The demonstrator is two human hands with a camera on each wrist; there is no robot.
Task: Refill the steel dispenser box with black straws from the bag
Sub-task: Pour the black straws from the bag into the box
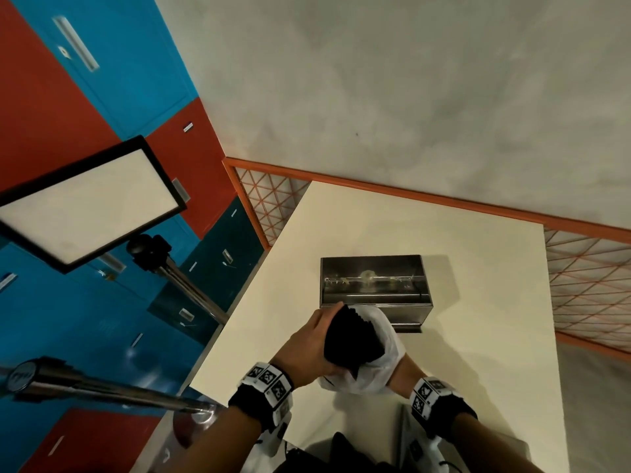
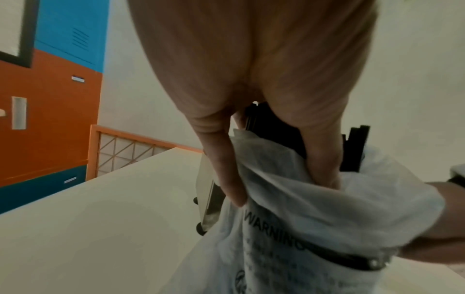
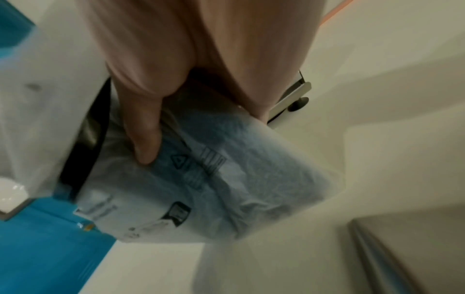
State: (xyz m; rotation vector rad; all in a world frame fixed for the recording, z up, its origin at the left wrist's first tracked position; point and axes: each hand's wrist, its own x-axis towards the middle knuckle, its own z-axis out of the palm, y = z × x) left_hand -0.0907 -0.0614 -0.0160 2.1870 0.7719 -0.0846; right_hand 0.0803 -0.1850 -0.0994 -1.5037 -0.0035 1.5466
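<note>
An open steel dispenser box [image 1: 374,288] stands on the white table [image 1: 478,319], its inside shiny. Just in front of it, above the table, both hands hold a translucent white plastic bag [image 1: 379,367] with a thick bundle of black straws [image 1: 351,339] sticking out of its mouth. My left hand [image 1: 307,346] grips the straw bundle, its fingers [image 2: 322,159] reaching into the bag [image 2: 302,208] beside the straws [image 2: 352,151]. My right hand [image 1: 406,372] grips the bag from below and is mostly hidden behind it; its fingers [image 3: 143,139] curl round the bag [image 3: 226,189].
An orange-framed lattice rail [image 1: 587,285] runs behind the table along a grey wall. A framed white board [image 1: 85,203] on a metal stand [image 1: 191,285] is to the left, before blue and red lockers [image 1: 102,80]. The dispenser's foot [image 3: 298,103] shows beside the bag.
</note>
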